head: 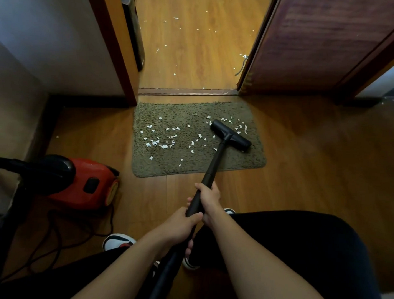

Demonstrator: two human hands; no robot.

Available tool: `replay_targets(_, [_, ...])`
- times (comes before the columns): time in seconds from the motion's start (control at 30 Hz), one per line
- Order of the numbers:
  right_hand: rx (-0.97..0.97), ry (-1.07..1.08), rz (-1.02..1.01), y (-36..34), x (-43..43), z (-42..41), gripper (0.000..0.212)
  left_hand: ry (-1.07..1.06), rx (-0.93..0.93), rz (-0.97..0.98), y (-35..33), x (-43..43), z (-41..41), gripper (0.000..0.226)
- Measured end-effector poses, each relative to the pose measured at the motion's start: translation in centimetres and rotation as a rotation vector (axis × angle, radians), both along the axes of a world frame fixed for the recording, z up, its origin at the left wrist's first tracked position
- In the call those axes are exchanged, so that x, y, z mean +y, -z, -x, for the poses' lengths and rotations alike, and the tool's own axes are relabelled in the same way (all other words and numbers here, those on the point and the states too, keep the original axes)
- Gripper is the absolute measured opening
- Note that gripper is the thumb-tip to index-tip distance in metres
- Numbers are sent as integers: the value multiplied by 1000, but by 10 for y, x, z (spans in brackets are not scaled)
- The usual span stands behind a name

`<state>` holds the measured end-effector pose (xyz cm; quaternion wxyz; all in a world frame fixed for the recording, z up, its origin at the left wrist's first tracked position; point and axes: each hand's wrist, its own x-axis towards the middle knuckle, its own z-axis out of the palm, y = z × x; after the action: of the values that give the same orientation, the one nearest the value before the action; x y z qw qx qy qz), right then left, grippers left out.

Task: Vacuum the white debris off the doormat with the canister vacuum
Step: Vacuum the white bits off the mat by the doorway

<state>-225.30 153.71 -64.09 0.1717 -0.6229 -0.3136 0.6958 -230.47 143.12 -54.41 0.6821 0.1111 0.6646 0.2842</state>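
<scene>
Grip: left hand (183, 223) and right hand (208, 198) both clasp wand (214, 159).
Stroke: drag nozzle (230, 135) leftward across mat (243, 160), over debris (160, 141).

No text, label, brand, number or sign can be read anywhere. The red canister vacuum (81, 182) shows only plain panels with no legible marking, and the black wand (213, 159), the floor head (230, 135) and the doormat (191, 153) carry no lettering that can be made out.
</scene>
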Motion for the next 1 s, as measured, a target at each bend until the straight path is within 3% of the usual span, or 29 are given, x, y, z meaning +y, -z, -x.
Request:
replay_targets(0.13, [-9, 12, -18, 1, 15, -3, 19, 7, 15, -10, 4, 15, -4, 23])
replay_targets(0.37, [3, 21, -16, 3, 13, 4, 23, 4, 12, -4, 2, 12, 3, 23])
replay_targets(0.5, [33, -8, 4, 5, -11, 19, 26, -32, 19, -5, -7, -13, 12, 11])
replay_targets(1.0, [110, -152, 118, -15, -135, 75, 66, -188, 30, 79, -27, -139, 54, 23])
